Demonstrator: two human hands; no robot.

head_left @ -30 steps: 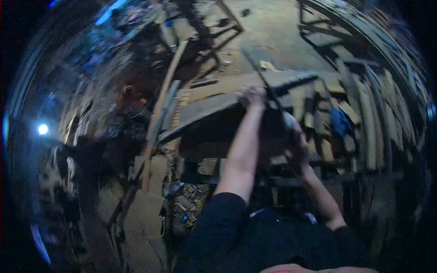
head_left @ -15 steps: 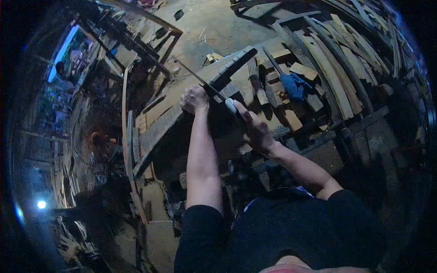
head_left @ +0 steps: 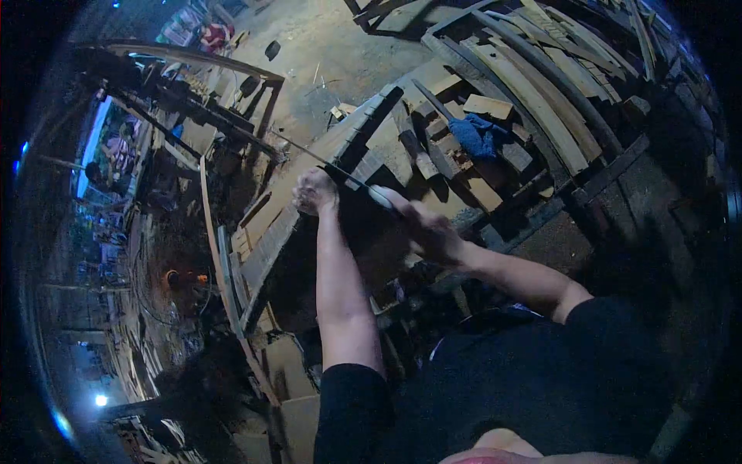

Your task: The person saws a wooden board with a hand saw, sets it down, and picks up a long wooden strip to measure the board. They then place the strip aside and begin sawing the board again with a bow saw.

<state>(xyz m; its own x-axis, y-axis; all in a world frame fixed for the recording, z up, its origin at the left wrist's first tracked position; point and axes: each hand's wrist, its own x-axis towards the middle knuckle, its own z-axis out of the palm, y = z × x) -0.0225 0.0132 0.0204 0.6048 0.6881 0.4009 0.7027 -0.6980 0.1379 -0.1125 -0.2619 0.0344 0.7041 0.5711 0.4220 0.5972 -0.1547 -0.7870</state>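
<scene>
A long thin saw-like blade (head_left: 309, 155) slants across the work from the upper left down to a pale handle (head_left: 380, 196). My right hand (head_left: 433, 232) is wrapped round that handle. Beside the blade, my left hand (head_left: 315, 192) is closed at the edge of a long wooden piece (head_left: 270, 255) and seems to grip it. A row of pale blocks or notches (head_left: 369, 116) runs along a dark-edged piece just past the blade. The underside of my left hand's grip is hidden.
A blue cloth (head_left: 473, 137) lies among wood offcuts on the bench, right of my hands. Long curved boards (head_left: 533, 93) are stacked at the upper right. An orange object (head_left: 171, 276) is at the left. A person in red (head_left: 214, 35) is far off at the upper left.
The whole view has shifted, with the bench and boards lying further left in it. The blade's handle and my right hand sit slightly lower and more to the left. Both hands keep their hold.
</scene>
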